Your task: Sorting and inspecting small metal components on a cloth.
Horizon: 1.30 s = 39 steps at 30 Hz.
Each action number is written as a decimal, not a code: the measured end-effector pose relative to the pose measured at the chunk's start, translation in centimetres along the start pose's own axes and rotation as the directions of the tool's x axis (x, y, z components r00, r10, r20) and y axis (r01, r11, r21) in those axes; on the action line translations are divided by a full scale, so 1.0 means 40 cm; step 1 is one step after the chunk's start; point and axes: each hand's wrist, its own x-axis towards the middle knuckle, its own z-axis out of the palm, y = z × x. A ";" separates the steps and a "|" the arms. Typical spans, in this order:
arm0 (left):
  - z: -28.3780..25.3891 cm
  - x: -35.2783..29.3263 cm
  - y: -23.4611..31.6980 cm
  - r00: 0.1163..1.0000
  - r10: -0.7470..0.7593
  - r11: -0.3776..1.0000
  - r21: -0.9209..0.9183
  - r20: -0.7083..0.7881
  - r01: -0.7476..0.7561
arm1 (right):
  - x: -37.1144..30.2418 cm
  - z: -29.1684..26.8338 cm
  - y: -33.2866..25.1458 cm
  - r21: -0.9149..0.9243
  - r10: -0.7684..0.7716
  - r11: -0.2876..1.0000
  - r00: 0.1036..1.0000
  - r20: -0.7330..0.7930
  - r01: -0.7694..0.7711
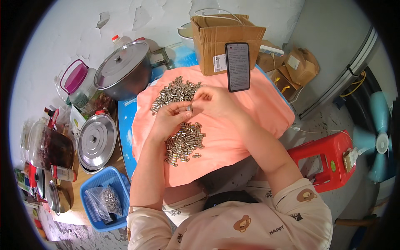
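Observation:
Just above an orange cloth [250,108] on the table, my two hands meet over piles of small metal pieces. The fingers of my left hand [167,118] are closed in a pinch around a small metal cylinder [189,108]. Close against it, my right hand [214,102] has its fingers bent and pressed together; what they hold, if anything, is too small to make out. Beyond my hands lies a pile of short metal cylinders [176,91], duller in tone. A second, shinier pile [185,143] lies nearer to me, beside my left forearm.
A phone [238,66] leans upright against a cardboard box [233,35] at the back. Left of the cloth stand a lidded pot [123,68] and a steel lid [96,141]. A blue basket [89,214] holds bagged metal pieces. At right are a red stool [333,162] and a fan [380,143].

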 end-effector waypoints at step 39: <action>-0.003 0.015 -0.020 0.987 0.079 0.978 0.203 -0.143 -0.049 | 0.022 0.029 0.012 -0.916 -0.217 0.372 0.973 0.074 0.152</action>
